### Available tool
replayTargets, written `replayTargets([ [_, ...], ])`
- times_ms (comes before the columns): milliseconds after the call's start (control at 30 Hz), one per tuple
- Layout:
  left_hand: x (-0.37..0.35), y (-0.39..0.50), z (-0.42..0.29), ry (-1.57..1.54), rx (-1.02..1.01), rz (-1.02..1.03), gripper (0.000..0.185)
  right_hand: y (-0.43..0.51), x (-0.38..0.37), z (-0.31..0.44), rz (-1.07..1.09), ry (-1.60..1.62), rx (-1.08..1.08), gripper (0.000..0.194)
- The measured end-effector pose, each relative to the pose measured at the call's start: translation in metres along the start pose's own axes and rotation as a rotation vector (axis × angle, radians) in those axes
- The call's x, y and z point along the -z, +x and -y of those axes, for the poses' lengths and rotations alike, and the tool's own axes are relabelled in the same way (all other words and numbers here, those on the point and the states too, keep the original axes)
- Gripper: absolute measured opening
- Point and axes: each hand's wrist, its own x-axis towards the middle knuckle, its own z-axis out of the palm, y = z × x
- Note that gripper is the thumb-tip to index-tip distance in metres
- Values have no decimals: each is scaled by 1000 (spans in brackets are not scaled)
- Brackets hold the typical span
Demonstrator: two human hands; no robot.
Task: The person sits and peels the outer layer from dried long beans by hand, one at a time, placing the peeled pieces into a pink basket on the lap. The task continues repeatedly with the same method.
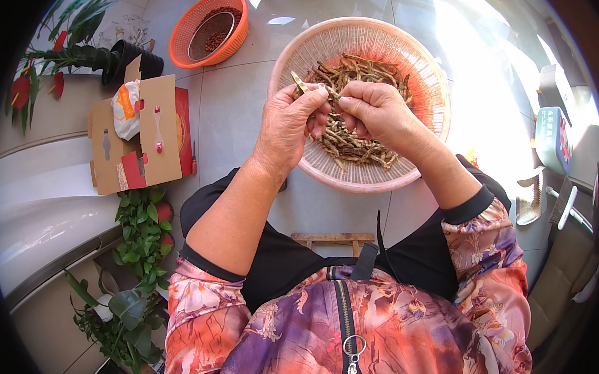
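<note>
My left hand (294, 115) grips a dried bean pod (299, 82), whose pale tip pokes up past the thumb. Thumb and forefinger of my right hand (374, 108) pinch together at the pod's other end, close beside the left fingertips. Both hands are above a wide pink plastic basket (359, 185). Inside it lies a heap of dry, brownish bean pods (353, 147), partly covered by my hands. Whether the held pod is split cannot be made out.
An orange plastic colander (178, 51) at the upper left holds a round sieve and reddish-brown beans (216, 39). Left of me are an opened cardboard box (158, 132), a screwdriver (194, 158) and potted plants (142, 236). A wooden stool (332, 236) shows between my legs. A dustpan (529, 197) is at right.
</note>
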Motion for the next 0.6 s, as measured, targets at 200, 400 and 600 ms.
replayTargets([
  [200, -4, -2, -2, -61, 51, -27, 7, 0, -5, -8, -52, -165, 102, 18],
  [400, -6, -2, 2, -52, 91, -79, 4, -3, -14, -5, -181, -573, 311, 25],
  [600, -9, 1, 3, -56, 91, -119, 5, 1, -19, -16, -210, -460, 349, 25],
])
